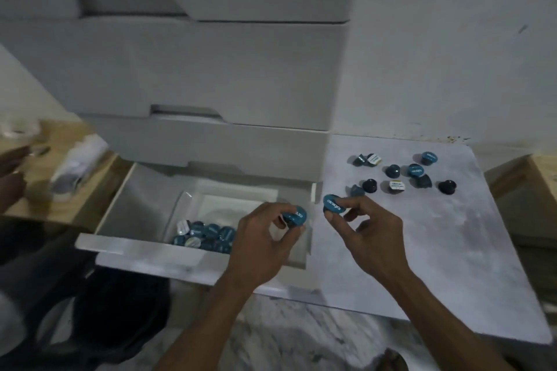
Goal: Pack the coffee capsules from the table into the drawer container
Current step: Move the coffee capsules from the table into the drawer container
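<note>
Nearest the camera, the person's two forearms reached up from the bottom edge toward the open drawer (193,253), which serves here as the landmark. Over the drawer's right end, the left hand (265,238) pinched a teal coffee capsule (297,215) between thumb and curled fingers. Just right of the drawer, above the edge of the worktop (437,250), the right hand (366,229) pinched a second teal capsule (334,204) the same way.

Inside the drawer, a clear container (193,205) held a cluster of packed capsules (208,235) along its near side; most of its floor was still bare. Further right of the drawer, about eleven loose capsules (401,175) lay scattered on the worktop, some upright, some tipped.

By that count the packing looked roughly half done: the two capsules in hand had yet to be dropped in, and the scattered ones remained.
</note>
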